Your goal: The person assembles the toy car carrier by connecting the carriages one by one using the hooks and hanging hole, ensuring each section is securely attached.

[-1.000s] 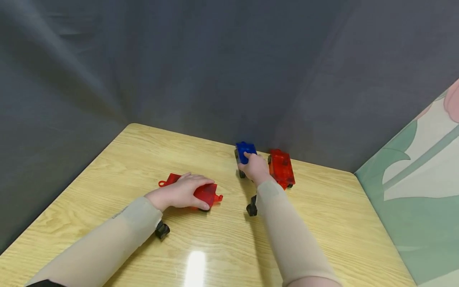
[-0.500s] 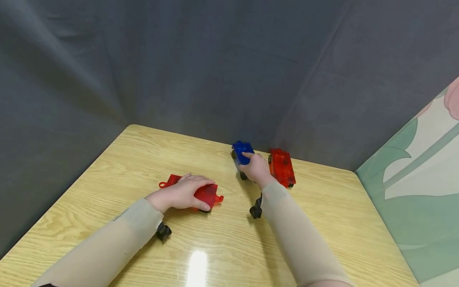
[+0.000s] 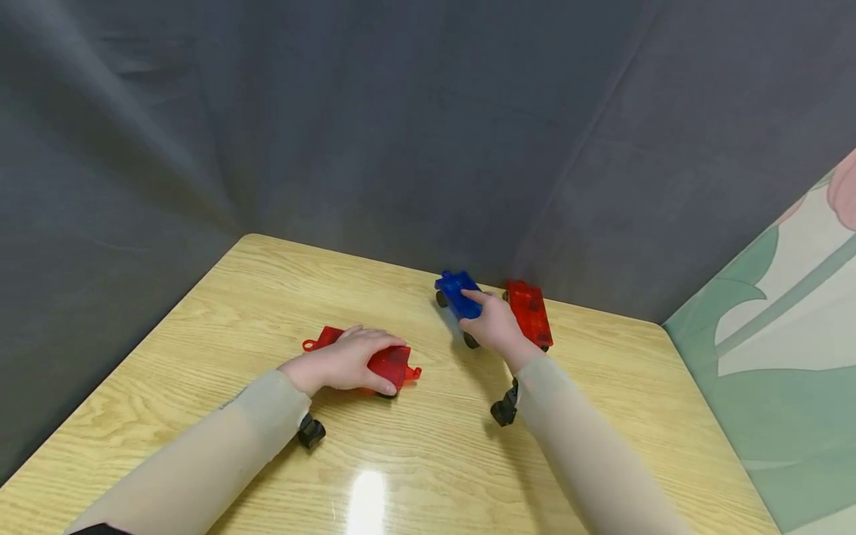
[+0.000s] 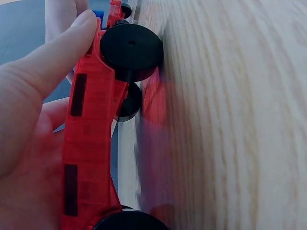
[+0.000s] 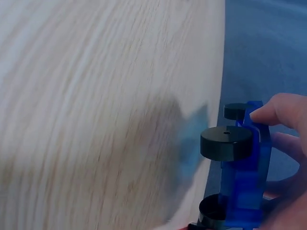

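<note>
Firstly, one blue toy car (image 3: 458,291), black-wheeled, near the far edge of the table; gripped by the right hand (image 3: 493,322), thumb and fingers pinching it by the sides. It lies beyond and leftward of that hand, its long axis slanting from far left to near right. Whether all its wheels (image 5: 226,143) touch the table cannot be told surely from these angles.

One nearer red toy car (image 3: 391,362), under the left hand (image 3: 344,360), which grips it across the top, thumb along the near side. Long axis roughly crosswise. A ring (image 3: 309,345) marks its left end; a hook (image 3: 414,374) marks its right end and points rightward. The blue car's near end stands beyond and right of that hook, with bare wood between; the right hand is the closer of the two to this gap.

One farther red toy car (image 3: 530,313), just right of the blue one, touched by neither hand so far as visible, its long axis running away from the person.

Containers: none noted.

Surroundings: pale wood-grain table (image 3: 435,461); dark curtain (image 3: 374,134) behind; floral panel (image 3: 789,357) at right.
</note>
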### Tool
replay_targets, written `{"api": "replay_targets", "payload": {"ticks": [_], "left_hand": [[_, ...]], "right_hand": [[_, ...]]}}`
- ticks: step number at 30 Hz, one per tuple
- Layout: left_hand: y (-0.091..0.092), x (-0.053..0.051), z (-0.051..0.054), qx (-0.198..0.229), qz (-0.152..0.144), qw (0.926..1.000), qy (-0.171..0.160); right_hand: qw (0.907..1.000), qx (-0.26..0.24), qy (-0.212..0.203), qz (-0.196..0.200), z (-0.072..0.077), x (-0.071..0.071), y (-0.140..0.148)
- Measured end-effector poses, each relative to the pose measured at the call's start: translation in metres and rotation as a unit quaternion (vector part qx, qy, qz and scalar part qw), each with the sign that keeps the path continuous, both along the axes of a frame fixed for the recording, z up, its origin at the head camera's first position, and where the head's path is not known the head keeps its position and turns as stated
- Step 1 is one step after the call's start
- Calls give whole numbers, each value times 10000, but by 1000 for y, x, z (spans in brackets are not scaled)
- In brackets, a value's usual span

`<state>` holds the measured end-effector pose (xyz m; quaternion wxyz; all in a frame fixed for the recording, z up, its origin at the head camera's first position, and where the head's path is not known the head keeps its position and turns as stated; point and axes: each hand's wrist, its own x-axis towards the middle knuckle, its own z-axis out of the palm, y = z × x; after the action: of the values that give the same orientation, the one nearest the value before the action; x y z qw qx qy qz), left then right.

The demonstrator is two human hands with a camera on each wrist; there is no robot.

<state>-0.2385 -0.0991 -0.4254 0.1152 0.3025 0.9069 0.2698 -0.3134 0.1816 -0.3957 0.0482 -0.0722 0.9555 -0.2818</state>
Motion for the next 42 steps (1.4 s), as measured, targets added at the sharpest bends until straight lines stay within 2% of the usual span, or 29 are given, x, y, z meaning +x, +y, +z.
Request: {"api": "replay_targets", "payload": {"ticks": [8, 16, 28, 36, 42], "left_hand": [[1, -1, -1, -4, -34, 10000, 28], [-1, 0, -1, -1, 39, 10000, -26], [1, 1, 1, 24, 42, 10000, -34], [2, 2, 3, 5, 13, 10000, 26], [3, 2, 1, -15, 81, 10000, -12]], "right_hand": [[9973, -410, 71, 609, 11, 30, 14], [9913, -497, -32, 1221, 15, 60, 23], [9818, -662, -487, 1713, 13, 79, 53], [9741, -761, -789, 1978, 15, 88, 55], [9650, -717, -943, 2338, 15, 91, 56]]}}
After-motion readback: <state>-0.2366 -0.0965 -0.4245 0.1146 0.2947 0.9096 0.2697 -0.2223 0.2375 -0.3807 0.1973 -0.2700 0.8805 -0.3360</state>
